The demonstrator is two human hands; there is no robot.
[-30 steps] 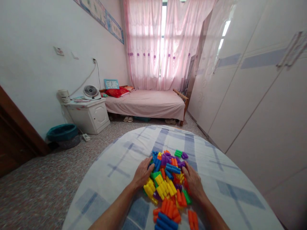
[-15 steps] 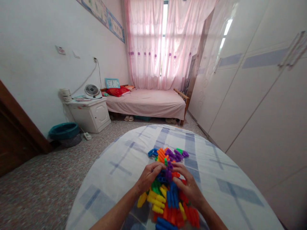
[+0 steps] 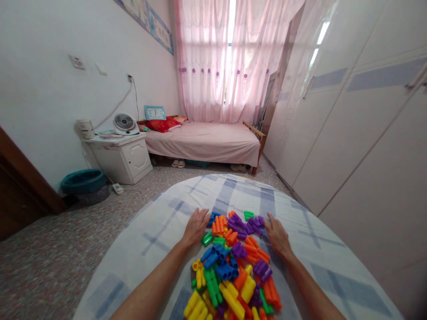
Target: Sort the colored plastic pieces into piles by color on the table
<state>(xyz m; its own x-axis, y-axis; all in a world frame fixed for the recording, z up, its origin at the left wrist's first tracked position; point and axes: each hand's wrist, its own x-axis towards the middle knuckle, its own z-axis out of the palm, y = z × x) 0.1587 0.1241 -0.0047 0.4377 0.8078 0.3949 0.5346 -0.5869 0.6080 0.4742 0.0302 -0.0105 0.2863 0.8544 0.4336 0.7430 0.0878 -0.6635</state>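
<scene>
A heap of plastic toy building pieces, shaped like joined tubes, lies on the cloth-covered table (image 3: 156,235) in front of me. Blue pieces (image 3: 215,257) and green pieces (image 3: 212,284) lie at its middle left, yellow pieces (image 3: 231,300) nearer me. Orange pieces (image 3: 256,250) and purple pieces (image 3: 236,224) are toward the right and far side. My left hand (image 3: 196,226) rests at the far left edge of the heap, fingers stretched beside some blue pieces. At the far right edge, my right hand (image 3: 277,234) has its fingers extended next to purple pieces. Neither hand holds anything.
Beyond the table stands a bed (image 3: 207,140) with a pink sheet. To the left are a white cabinet (image 3: 136,160) bearing a small fan (image 3: 125,122), and a bin (image 3: 85,182) on the floor. A white wardrobe (image 3: 350,146) lines the right side.
My hands have moved apart from the middle of the heap to its left and right sides. The fingers have straightened, and more of the pieces show between them.
</scene>
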